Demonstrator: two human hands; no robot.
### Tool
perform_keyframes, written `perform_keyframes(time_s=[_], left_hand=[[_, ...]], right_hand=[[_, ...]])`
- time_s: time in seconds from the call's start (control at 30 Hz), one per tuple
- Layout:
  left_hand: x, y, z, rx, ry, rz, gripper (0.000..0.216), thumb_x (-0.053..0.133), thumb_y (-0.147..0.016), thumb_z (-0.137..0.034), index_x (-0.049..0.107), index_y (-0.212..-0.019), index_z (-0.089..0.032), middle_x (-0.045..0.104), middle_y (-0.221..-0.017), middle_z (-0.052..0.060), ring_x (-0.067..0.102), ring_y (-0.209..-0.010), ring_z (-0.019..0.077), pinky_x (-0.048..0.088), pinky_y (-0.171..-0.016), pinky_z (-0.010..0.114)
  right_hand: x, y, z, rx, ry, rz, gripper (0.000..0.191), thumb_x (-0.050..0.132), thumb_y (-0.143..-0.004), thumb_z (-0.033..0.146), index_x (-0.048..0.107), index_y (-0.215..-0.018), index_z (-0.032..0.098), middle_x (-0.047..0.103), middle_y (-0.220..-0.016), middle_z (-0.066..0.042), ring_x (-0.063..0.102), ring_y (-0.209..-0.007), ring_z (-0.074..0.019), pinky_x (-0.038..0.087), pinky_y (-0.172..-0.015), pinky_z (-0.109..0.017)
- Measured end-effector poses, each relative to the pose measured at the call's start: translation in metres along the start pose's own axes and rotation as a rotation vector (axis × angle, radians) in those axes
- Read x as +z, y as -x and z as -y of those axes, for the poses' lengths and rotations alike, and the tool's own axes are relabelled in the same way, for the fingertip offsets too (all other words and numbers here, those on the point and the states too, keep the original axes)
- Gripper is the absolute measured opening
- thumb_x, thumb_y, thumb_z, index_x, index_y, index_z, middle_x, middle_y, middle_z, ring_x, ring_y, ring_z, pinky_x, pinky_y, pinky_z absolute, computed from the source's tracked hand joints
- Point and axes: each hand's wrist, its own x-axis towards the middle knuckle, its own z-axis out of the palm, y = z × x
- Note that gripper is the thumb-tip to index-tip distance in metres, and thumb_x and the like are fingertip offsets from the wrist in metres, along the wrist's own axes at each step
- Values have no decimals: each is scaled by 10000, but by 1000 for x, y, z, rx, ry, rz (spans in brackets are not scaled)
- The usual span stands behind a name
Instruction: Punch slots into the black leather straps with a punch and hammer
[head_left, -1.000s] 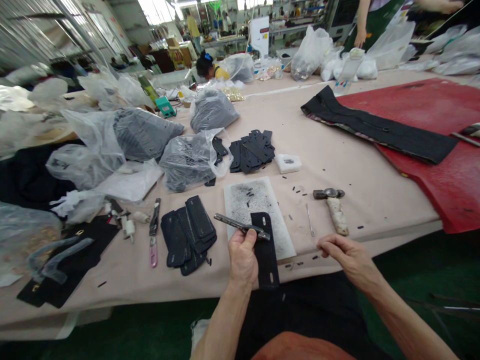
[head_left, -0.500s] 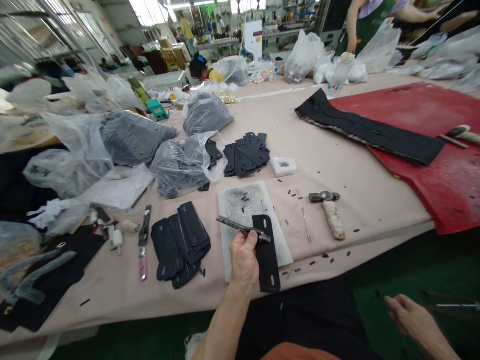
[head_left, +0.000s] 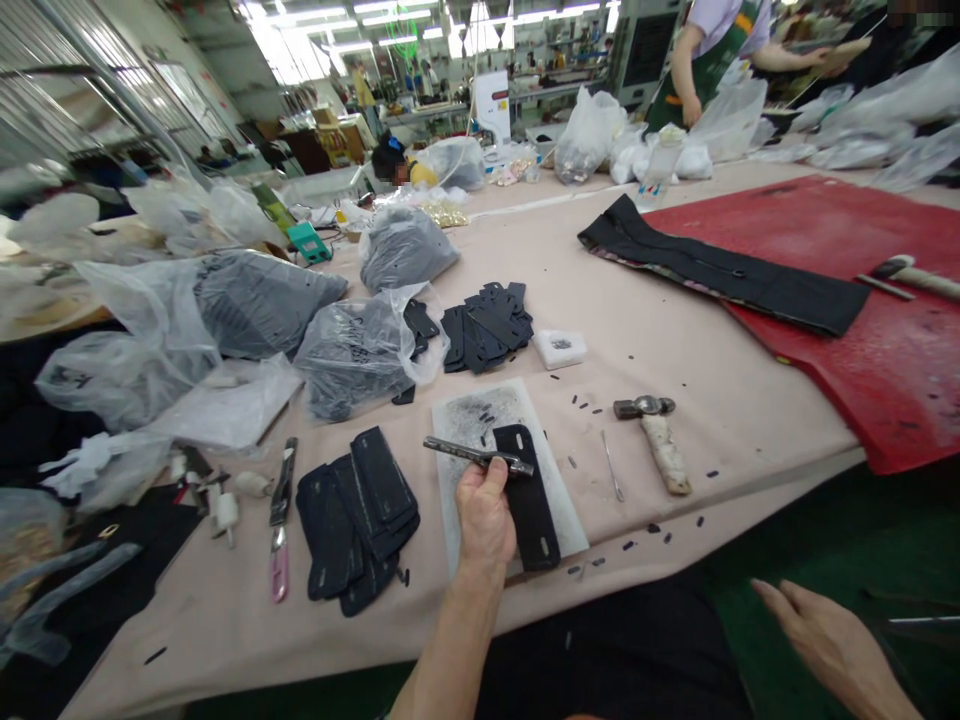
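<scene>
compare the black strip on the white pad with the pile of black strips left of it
The black strip lies single on the white pad against the left hand, which grips a metal punch; the pile holds several overlapping strips on the bare table, touched by no hand. Both are dark with rounded ends.

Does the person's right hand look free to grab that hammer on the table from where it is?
Probably yes. The right hand is open and empty, just below the table edge. The hammer lies by itself near that edge, with nothing between them.
</scene>
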Motion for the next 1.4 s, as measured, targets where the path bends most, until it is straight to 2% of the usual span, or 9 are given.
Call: perform_keyframes(time_s=[0.2,0.4,0.53,0.6,0.67,0.83,0.97,1.17,1.4], left_hand=[[4,-2,-2,18,12,-1,319,865,-550,-307,696,-762,-140,708,-775,12,615,-756,139,456,-787,278],[6,-5,-5,-2,46,-6,270,853,-565,-246,677,-739,-140,686,-739,-5,609,-721,126,460,-781,270],[9,-7,-4,6,38,8,219,825,-626,-210,659,-758,-155,680,-749,-13,623,-763,125,454,-860,275],[10,-10,-4,3,34,37,208,815,-643,-204,657,-771,-160,680,-756,-11,636,-812,135,448,-907,283],[11,-10,-4,-12,32,51,203,814,-643,-203,657,-766,-161,675,-741,-11,638,-825,138,446,-923,283],[16,0,-6,-22,-4,56,219,828,-633,-269,659,-735,-175,677,-710,-9,646,-788,147,473,-872,290],[17,3,-8,-38,20,55,318,862,-575,-326,679,-770,-154,700,-732,15,661,-772,172,505,-819,319],[-20,-19,-23,105,-33,-78,361,860,-598,-342,708,-850,-133,741,-866,74,684,-831,182,523,-795,294],[-72,-5,-29,189,-329,-89,221,789,-677,-326,724,-791,-147,731,-741,61,680,-695,203,538,-696,304]], right_hand=[[7,-24,58,-48,-97,107,175,546,-726,363,706,-746,295,710,-708,-53,686,-735,-283,523,-696,-389],[-23,-38,128,61,-239,-8,377,622,-720,569,508,-565,245,527,-509,4,490,-514,-173,376,-542,-307],[-31,-50,177,146,-976,144,407,766,-643,483,457,-622,220,475,-533,54,446,-511,-112,404,-570,-275],[-30,-56,189,223,-1337,271,398,809,-617,456,526,-745,208,476,-577,77,421,-491,-82,446,-609,-288],[-28,-58,198,256,-1476,357,407,810,-640,464,582,-844,195,535,-651,57,450,-513,-75,460,-633,-291],[-17,-41,232,22,-1140,571,361,713,-767,475,647,-948,170,651,-841,-16,565,-700,-122,441,-658,-262],[9,-30,255,-132,-959,759,256,600,-825,433,550,-755,193,534,-622,49,505,-555,-107,392,-551,-239],[43,-85,268,-183,-781,539,223,512,-820,380,490,-679,208,443,-544,67,441,-500,-107,337,-486,-235],[8,-210,359,-188,-675,312,172,557,-761,256,550,-607,181,507,-464,30,466,-454,-109,349,-472,-237]])
